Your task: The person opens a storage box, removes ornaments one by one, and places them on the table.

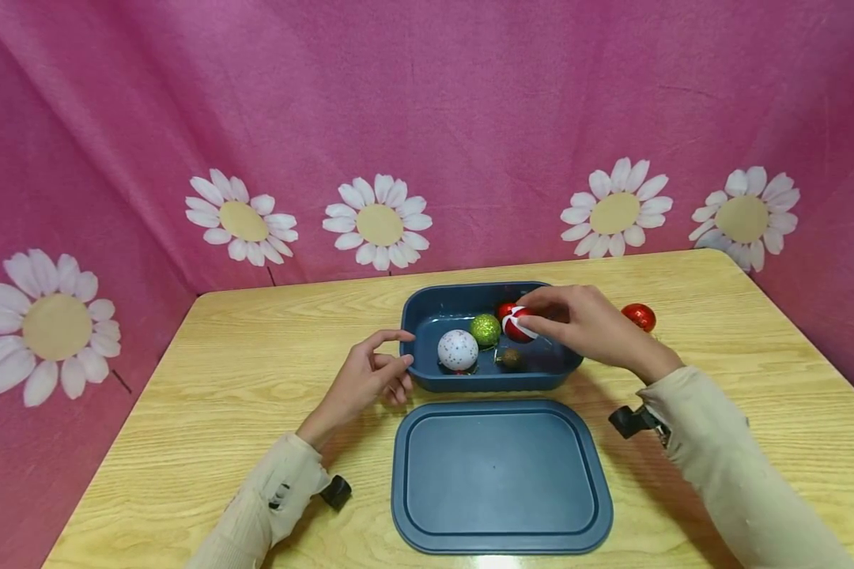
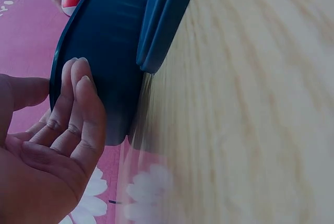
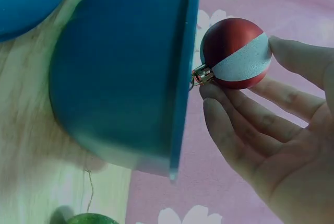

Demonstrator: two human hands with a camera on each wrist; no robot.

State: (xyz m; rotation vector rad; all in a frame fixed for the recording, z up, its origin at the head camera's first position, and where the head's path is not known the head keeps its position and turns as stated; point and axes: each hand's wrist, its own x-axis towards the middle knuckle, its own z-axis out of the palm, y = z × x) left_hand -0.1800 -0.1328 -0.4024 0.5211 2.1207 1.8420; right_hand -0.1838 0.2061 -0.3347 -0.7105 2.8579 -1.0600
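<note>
My right hand (image 1: 576, 320) pinches a red-and-white striped Christmas bauble (image 1: 518, 324) between thumb and fingers. The right wrist view shows that bauble (image 3: 236, 53) just above the box's rim, its gold cap pointing toward the box. My left hand (image 1: 370, 375) holds the left end of the dark blue box (image 1: 494, 382); in the left wrist view its fingers (image 2: 78, 114) lie along the outer wall and one digit meets the rim. Inside the box lie a speckled white bauble (image 1: 459, 350), a glittery green one (image 1: 485, 329), a small brown one (image 1: 510, 359) and a partly hidden red one (image 1: 504, 309).
A flat blue lid (image 1: 501, 474) lies in front of the box. On the table to the right sits a shiny red bauble (image 1: 639, 317). The right wrist view's lower edge cuts off a green bauble (image 3: 91, 219). A pink flowered cloth (image 1: 470, 134) hangs behind the wooden table (image 1: 256, 348).
</note>
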